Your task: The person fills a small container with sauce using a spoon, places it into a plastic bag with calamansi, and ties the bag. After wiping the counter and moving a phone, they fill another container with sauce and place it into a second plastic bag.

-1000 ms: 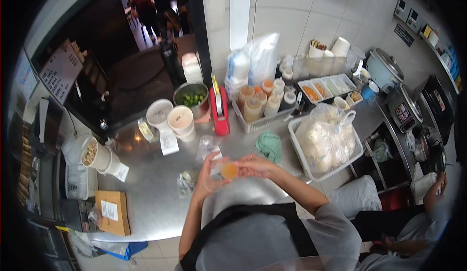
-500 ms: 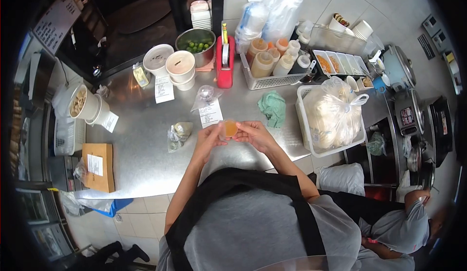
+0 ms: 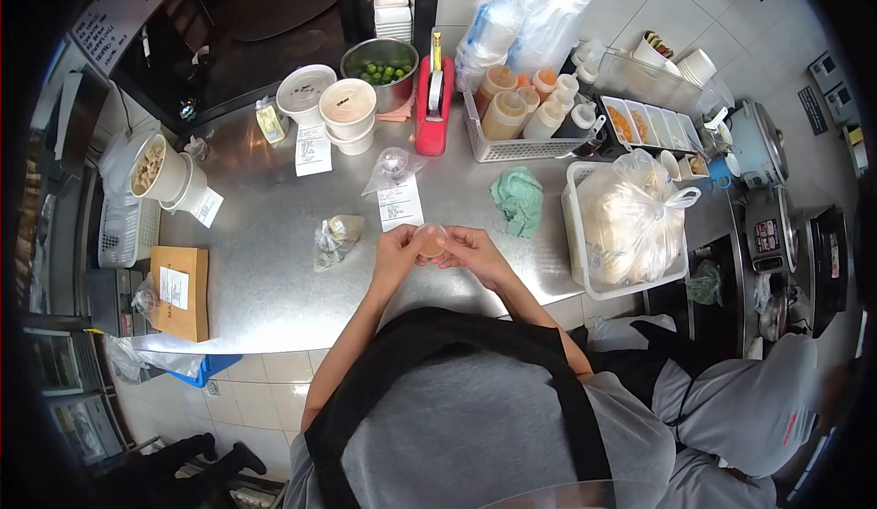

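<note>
Both hands meet at a small round clear cup [image 3: 430, 242] of orange-brown contents, above the steel counter's front half. My left hand [image 3: 398, 255] grips its left side, and my right hand [image 3: 468, 251] holds the right side, with fingertips over the top. Just beyond the cup lies a printed receipt [image 3: 399, 204], with a small knotted clear bag [image 3: 392, 167] at its far end. A tied bag [image 3: 337, 238] with pale contents rests to the left of my left hand. A crumpled green cloth [image 3: 517, 201] lies to the right.
A red tape dispenser [image 3: 434, 109], lidded tubs [image 3: 348, 110] and a metal bowl [image 3: 390, 53] of green fruit stand behind. Right are a bottle basket [image 3: 525, 150] and a white basket [image 3: 577, 235]. A brown package [image 3: 189, 317] sits left. Another person [image 3: 744, 408] is at lower right.
My fingers have closed in over the top of the cup, covering more of it. The view has shifted slightly. The other person has moved closer at lower right.
</note>
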A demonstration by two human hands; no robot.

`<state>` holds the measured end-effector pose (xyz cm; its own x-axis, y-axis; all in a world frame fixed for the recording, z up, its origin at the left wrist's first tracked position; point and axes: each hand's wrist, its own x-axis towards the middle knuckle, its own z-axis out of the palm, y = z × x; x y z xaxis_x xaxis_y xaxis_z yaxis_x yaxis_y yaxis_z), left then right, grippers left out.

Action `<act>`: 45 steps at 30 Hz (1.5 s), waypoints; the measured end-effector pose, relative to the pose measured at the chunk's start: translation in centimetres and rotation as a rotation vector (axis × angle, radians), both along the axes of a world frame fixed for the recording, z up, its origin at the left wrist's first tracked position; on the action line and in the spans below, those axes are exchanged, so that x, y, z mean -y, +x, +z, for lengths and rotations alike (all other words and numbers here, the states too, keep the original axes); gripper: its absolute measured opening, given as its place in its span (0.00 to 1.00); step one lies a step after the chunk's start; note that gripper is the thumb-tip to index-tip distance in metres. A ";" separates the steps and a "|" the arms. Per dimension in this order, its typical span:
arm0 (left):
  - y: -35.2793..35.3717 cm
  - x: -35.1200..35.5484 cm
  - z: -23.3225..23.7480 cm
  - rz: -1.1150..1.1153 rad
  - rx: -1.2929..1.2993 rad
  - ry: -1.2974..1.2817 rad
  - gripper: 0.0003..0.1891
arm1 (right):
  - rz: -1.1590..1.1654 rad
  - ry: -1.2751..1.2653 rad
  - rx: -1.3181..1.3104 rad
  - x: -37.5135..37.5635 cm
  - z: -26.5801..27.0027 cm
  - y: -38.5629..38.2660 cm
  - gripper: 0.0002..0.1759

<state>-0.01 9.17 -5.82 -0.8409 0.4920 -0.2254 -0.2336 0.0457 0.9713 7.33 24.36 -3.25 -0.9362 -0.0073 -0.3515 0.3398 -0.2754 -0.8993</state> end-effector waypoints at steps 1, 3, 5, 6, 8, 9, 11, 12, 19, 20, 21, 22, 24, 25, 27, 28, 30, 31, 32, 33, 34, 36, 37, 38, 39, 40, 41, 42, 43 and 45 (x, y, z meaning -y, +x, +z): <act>0.0 -0.1 -0.5 -0.003 -0.003 -0.004 0.19 | 0.007 0.019 -0.008 0.0 -0.3 0.0 0.19; 0.1 -0.2 -1.4 -0.041 0.013 -0.030 0.17 | 0.023 0.023 0.014 -0.1 -0.6 0.0 0.18; 0.2 -0.1 -2.0 -0.051 0.011 -0.056 0.16 | 0.032 0.026 0.019 0.1 -1.2 -0.1 0.18; 0.4 -0.2 -2.2 -0.046 0.002 -0.066 0.16 | 0.028 0.029 0.015 0.1 -1.8 -0.1 0.18; 0.7 -0.5 -2.4 -0.054 -0.016 -0.074 0.16 | 0.018 0.043 0.019 0.0 -2.7 0.1 0.17; 0.7 -0.5 -2.5 -0.064 -0.027 -0.074 0.16 | 0.013 0.052 0.025 0.0 -2.9 0.1 0.16; 0.8 -0.6 -2.6 -0.072 -0.036 -0.080 0.16 | 0.002 0.098 0.034 0.2 -3.0 0.2 0.15; 0.9 -0.6 -2.5 -0.066 -0.034 -0.086 0.16 | -0.001 0.135 0.036 0.4 -3.0 0.3 0.15; 0.7 -1.0 -4.0 -0.074 -0.081 -0.149 0.16 | -0.031 0.233 0.046 0.4 -4.3 0.3 0.14; 0.6 -1.0 -4.1 -0.091 -0.090 -0.178 0.17 | -0.080 0.211 0.026 0.4 -4.4 0.4 0.13; 0.5 -1.2 -3.9 -0.108 -0.099 -0.205 0.17 | -0.127 0.188 0.006 0.5 -4.3 0.5 0.12; 0.4 -1.3 -3.7 -0.124 -0.109 -0.233 0.17 | -0.175 0.165 -0.015 0.4 -4.2 0.6 0.12; 0.5 -1.8 -3.2 -0.141 -0.358 -0.345 0.19 | -0.119 0.243 -0.018 -0.5 -4.7 0.9 0.13; 0.6 -1.9 -2.6 -0.149 -0.484 -0.402 0.20 | -0.092 0.282 -0.020 -1.1 -5.2 1.0 0.14; 0.9 -1.5 -0.4 -0.146 -0.546 -0.498 0.22 | -0.107 0.409 -0.043 -2.3 -6.3 1.0 0.15; 1.0 -1.2 1.0 -0.145 -0.577 -0.547 0.24 | -0.115 0.473 -0.055 -2.9 -6.6 1.0 0.15; 0.0 0.5 2.4 -0.026 -0.872 -0.651 0.29 | -0.097 0.543 -0.053 -3.9 -7.3 0.8 0.15; -0.7 1.7 3.0 0.035 -1.019 -0.701 0.32 | -0.090 0.578 -0.051 -4.2 -7.1 0.6 0.15; -1.3 3.0 3.9 0.122 -1.007 -0.773 0.33 | -0.039 0.703 -0.013 -4.7 -6.8 0.3 0.17; -1.8 4.2 4.5 0.211 -0.992 -0.843 0.35 | -0.008 0.946 -0.044 -4.7 -5.9 -0.3 0.18; -2.2 5.4 4.7 0.215 -0.966 -0.926 0.35 | 0.023 1.188 -0.075 -4.5 -4.7 -0.9 0.20; -2.6 7.8 4.8 0.217 -0.904 -1.096 0.35 | 0.039 1.371 -0.175 -4.0 -2.8 -3.0 0.23; -3.1 8.7 4.2 0.156 -0.837 -1.028 0.35 | 0.026 1.315 -0.242 -3.6 -1.9 -4.8 0.26; -3.5 9.5 3.2 0.096 -0.769 -0.960 0.35 | 0.028 1.285 -0.354 -2.8 -0.7 -6.4 0.27; -3.8 9.8 2.4 0.039 -0.705 -0.891 0.35 | 0.025 1.253 -0.468 -2.1 0.2 -8.2 0.29; -3.9 9.8 1.8 0.043 -0.718 -0.893 0.34 | 0.032 1.210 -0.557 -1.7 0.2 -10.1 0.30; -4.0 9.9 1.4 0.048 -0.731 -0.895 0.32 | 0.038 1.165 -0.646 -1.3 0.0 -11.6 0.32; -4.0 10.0 1.2 0.054 -0.745 -0.896 0.31 | 0.094 1.207 -0.651 -1.1 -0.4 -12.9 0.32; -4.0 10.2 1.7 0.049 -0.728 -0.872 0.30 | 0.151 1.248 -0.655 -1.0 -1.1 -14.1 0.32; -3.8 10.4 2.8 0.044 -0.696 -0.823 0.28 | 0.230 1.250 -0.618 -0.5 -2.1 -15.4 0.31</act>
<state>-3.83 -1.22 -2.98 -0.9254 0.3740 0.0617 0.3410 0.7504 0.5663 -8.04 24.90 -5.40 -0.9600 -0.1718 0.2211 -0.2655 0.8093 -0.5239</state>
